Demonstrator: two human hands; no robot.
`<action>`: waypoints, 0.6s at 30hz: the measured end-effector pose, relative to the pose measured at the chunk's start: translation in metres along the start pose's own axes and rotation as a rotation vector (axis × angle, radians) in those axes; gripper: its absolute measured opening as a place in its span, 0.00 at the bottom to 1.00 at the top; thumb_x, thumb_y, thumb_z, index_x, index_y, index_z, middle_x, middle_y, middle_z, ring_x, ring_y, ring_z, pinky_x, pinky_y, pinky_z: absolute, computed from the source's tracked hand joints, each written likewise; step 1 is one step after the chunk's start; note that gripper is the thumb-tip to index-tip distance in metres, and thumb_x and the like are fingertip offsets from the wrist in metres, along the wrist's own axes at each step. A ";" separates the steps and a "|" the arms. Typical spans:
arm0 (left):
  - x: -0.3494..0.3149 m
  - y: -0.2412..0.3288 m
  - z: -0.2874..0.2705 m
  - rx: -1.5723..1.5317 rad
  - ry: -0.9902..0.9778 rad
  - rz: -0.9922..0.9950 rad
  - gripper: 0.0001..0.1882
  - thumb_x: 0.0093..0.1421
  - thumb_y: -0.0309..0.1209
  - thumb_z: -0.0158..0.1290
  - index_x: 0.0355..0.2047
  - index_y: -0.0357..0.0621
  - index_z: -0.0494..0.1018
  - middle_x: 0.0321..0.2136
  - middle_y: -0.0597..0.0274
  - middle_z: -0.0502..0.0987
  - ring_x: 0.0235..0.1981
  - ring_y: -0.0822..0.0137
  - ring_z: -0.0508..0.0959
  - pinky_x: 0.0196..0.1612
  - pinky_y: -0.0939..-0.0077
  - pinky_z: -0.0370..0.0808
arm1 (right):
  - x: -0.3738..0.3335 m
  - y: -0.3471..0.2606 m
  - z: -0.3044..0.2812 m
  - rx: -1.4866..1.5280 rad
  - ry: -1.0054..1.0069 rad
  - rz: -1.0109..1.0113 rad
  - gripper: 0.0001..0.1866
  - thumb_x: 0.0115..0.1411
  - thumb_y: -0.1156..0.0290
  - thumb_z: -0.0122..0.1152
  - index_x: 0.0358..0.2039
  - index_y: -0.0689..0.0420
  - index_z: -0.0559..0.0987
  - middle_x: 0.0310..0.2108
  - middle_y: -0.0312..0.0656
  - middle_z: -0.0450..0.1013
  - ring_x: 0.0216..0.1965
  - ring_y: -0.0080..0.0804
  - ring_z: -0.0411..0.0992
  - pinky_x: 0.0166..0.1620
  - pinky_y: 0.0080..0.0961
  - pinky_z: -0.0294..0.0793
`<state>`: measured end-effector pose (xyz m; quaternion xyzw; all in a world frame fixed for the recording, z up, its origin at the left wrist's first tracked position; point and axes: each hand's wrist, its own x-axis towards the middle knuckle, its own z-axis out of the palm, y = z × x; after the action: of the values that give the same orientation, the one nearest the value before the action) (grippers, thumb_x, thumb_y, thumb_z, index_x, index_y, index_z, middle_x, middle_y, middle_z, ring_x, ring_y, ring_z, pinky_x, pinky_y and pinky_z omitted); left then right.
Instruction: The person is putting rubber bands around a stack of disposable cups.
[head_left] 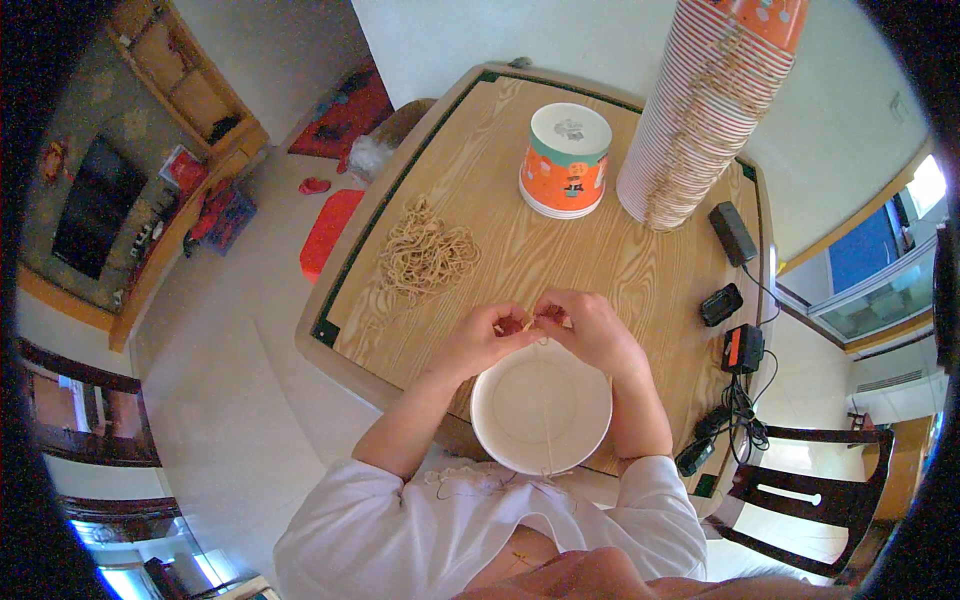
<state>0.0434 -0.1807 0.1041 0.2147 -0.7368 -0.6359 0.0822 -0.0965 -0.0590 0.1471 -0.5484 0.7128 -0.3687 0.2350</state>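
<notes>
Pinching a tan twine strand (548,430) between bent fingertips, the left hand (480,338) and the right hand (592,327) nearly meet at 12 o'clock on the rim of an open white paper bucket (481,420). From my remote seat I see both sets of fingers curled closed on it, though I cannot tell which end each one grips. The strand runs across the bucket's mouth to the rim at 6 o'clock.

Reading the clock from that bucket, I find a loose twine heap (428,250) at 11 on the wood-grain table (500,250). An upturned orange-and-green paper bucket (567,178) stands at 12, and a tall stack of nested paper buckets (690,120), with tan strands down its side, rises at 1. Black cables (740,405) lie tangled at 3; a red stool (325,235) sits beyond the table edge at 10.
</notes>
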 end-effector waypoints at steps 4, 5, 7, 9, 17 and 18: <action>-0.002 0.001 -0.001 -0.042 0.019 -0.004 0.07 0.52 0.30 0.58 0.27 0.40 0.73 0.19 0.72 0.71 0.22 0.82 0.68 0.25 0.84 0.66 | -0.001 -0.002 -0.002 0.007 -0.009 0.012 0.07 0.51 0.75 0.60 0.30 0.62 0.74 0.25 0.46 0.75 0.28 0.36 0.75 0.33 0.28 0.74; -0.003 0.000 -0.001 -0.041 0.018 -0.004 0.07 0.52 0.30 0.58 0.27 0.40 0.73 0.19 0.72 0.71 0.22 0.82 0.68 0.25 0.84 0.66 | -0.001 -0.001 -0.002 0.007 -0.008 0.012 0.07 0.51 0.75 0.60 0.30 0.62 0.74 0.25 0.46 0.75 0.28 0.36 0.75 0.33 0.28 0.74; -0.008 -0.002 -0.002 -0.281 0.034 0.020 0.05 0.53 0.29 0.57 0.27 0.41 0.73 0.21 0.72 0.72 0.24 0.82 0.70 0.27 0.85 0.67 | -0.003 0.000 -0.002 -0.038 0.010 -0.004 0.07 0.49 0.75 0.60 0.30 0.62 0.74 0.26 0.46 0.74 0.29 0.37 0.75 0.33 0.28 0.73; -0.017 0.004 -0.008 -0.260 0.007 0.016 0.05 0.53 0.29 0.56 0.27 0.42 0.74 0.23 0.71 0.73 0.26 0.81 0.70 0.29 0.85 0.68 | -0.005 -0.001 -0.005 -0.078 -0.016 -0.037 0.07 0.49 0.76 0.60 0.30 0.62 0.74 0.27 0.46 0.74 0.30 0.38 0.74 0.33 0.29 0.73; -0.045 0.046 -0.004 0.001 -0.381 0.224 0.11 0.57 0.31 0.53 0.41 0.45 0.75 0.32 0.71 0.78 0.35 0.81 0.73 0.37 0.81 0.69 | -0.008 0.001 -0.010 -0.011 -0.029 -0.119 0.07 0.48 0.78 0.60 0.29 0.61 0.75 0.27 0.43 0.73 0.30 0.36 0.73 0.34 0.27 0.73; -0.046 0.043 -0.004 0.003 -0.377 0.226 0.11 0.57 0.31 0.53 0.41 0.45 0.75 0.32 0.71 0.78 0.35 0.81 0.73 0.37 0.81 0.69 | -0.006 0.003 -0.011 0.034 -0.056 -0.117 0.07 0.48 0.78 0.60 0.30 0.61 0.75 0.27 0.42 0.73 0.30 0.35 0.73 0.34 0.27 0.72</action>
<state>0.0770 -0.1601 0.1537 0.0082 -0.7594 -0.6504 0.0137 -0.1045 -0.0495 0.1515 -0.5952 0.6662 -0.3786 0.2421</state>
